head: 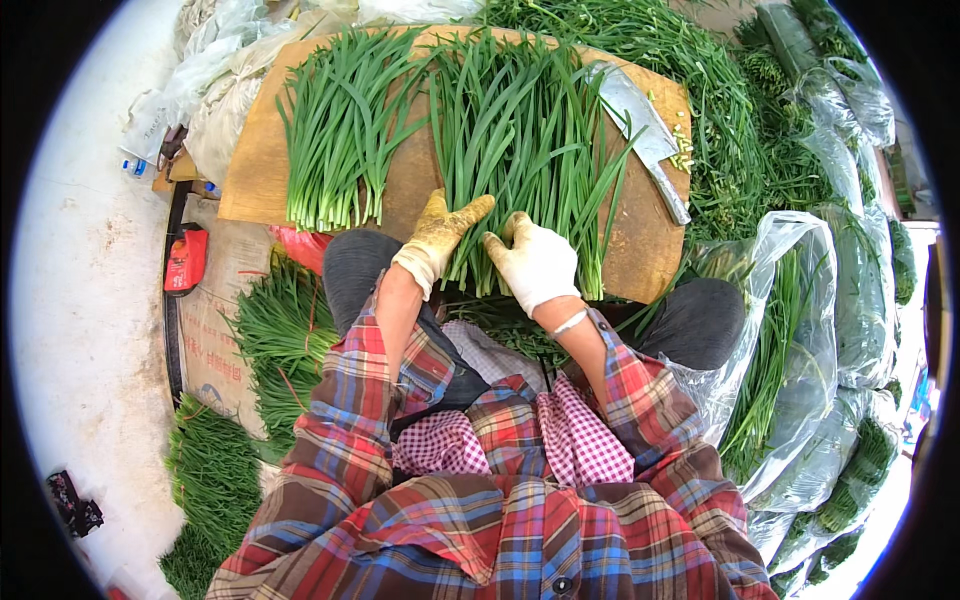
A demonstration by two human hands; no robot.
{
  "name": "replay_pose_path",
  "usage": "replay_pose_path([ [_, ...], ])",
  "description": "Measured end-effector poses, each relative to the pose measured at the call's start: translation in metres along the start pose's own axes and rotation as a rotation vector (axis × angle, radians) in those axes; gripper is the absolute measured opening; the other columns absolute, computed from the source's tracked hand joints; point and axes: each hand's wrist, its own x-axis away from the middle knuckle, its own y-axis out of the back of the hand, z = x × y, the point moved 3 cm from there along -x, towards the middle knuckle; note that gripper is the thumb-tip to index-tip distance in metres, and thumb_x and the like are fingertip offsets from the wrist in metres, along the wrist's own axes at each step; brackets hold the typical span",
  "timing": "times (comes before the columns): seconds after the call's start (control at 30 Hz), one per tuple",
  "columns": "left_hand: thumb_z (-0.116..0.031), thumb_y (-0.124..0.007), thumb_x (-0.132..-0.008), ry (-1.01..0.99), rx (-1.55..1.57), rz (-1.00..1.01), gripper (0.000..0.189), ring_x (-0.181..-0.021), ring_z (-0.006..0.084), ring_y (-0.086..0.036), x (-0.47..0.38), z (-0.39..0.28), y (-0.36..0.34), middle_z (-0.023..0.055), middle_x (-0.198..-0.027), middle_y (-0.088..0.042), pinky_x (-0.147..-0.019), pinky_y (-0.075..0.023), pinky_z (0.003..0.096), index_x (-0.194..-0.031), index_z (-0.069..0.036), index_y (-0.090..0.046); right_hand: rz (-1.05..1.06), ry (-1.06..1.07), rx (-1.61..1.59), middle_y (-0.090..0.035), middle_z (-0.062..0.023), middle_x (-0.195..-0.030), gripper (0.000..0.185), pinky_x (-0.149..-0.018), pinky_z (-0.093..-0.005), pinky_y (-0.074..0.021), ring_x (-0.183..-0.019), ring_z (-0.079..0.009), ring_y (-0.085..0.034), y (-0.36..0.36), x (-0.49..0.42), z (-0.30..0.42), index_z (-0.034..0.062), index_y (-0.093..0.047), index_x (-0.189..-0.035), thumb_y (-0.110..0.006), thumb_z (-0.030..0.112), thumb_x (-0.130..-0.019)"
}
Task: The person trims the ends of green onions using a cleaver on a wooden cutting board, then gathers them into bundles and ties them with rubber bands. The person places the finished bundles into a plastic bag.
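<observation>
Two piles of garlic chives lie on a wooden board, their pale cut ends towards me. My left hand (pixel 439 236), in a stained yellowish glove, rests with thumb spread on the near left part of the larger pile (pixel 517 127). Against the same pile, near its cut ends, my right hand (pixel 534 259) in a whiter glove has its thumb and fingers around some stems. The smaller pile (pixel 341 135) lies to the left, untouched. A cleaver (pixel 637 116) lies flat on the right side of the wooden board (pixel 409 180), beside short cut stem pieces (pixel 682 150).
Loose greens (pixel 720 135) are heaped beyond and right of the board. Chives stand in a clear plastic bag (pixel 787 345) at right, near wrapped bundles (pixel 862 300). Tied bundles (pixel 289 330) lie at left, by a red package (pixel 186 259) on cardboard. My knees flank the board's near edge.
</observation>
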Motion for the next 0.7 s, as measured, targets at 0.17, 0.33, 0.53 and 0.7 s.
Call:
replay_pose_path([
  [0.17, -0.037, -0.084, -0.067, -0.093, -0.293, -0.144, 0.087, -0.111, 0.0306, -0.055, -0.02, 0.022, -0.008, 0.02, -0.12, -0.057, -0.094, -0.0453, 0.0364, -0.132, 0.003, -0.041, -0.289, 0.113, -0.372, -0.067, -0.0147, -0.086, 0.029, -0.072, -0.038, -0.0508, -0.083, -0.0322, -0.065, -0.013, 0.011, -0.01, 0.003, -0.064, -0.099, -0.063, 0.028, -0.084],
  [0.33, -0.047, -0.084, -0.06, -0.212, -0.64, -0.201, 0.115, -0.126, 0.0397, -0.043, -0.018, 0.021, -0.023, 0.0291, -0.137, -0.04, -0.104, -0.0383, 0.0392, -0.142, 0.007, -0.024, -0.323, 0.285, -0.548, -0.063, -0.0164, -0.078, 0.017, -0.061, -0.0322, -0.0496, -0.065, -0.0278, -0.063, -0.012, 0.044, -0.007, -0.0013, -0.062, -0.097, -0.067, 0.01, -0.085],
  [0.53, -0.034, -0.083, -0.065, -0.313, -0.667, -0.282, 0.097, -0.121, 0.0373, -0.049, -0.016, 0.024, -0.024, 0.0249, -0.132, -0.046, -0.101, -0.0406, 0.0397, -0.139, 0.002, -0.032, 0.193, 0.344, -0.635, -0.067, -0.0141, -0.081, 0.019, -0.065, -0.0344, -0.0522, -0.073, -0.0271, -0.067, -0.017, 0.084, 0.003, 0.0006, -0.062, -0.096, -0.064, 0.017, -0.088],
  [0.7, -0.018, -0.076, -0.076, -0.175, -0.064, -0.146, 0.055, -0.096, 0.0249, -0.062, -0.016, 0.028, 0.002, 0.0131, -0.105, -0.065, -0.087, -0.0491, 0.0335, -0.123, -0.002, -0.052, 0.364, 0.325, -0.053, -0.066, -0.0156, -0.078, 0.034, -0.065, -0.0407, -0.0514, -0.072, -0.0324, -0.065, 0.03, 0.088, 0.011, 0.0084, -0.065, -0.093, -0.064, 0.04, -0.083],
])
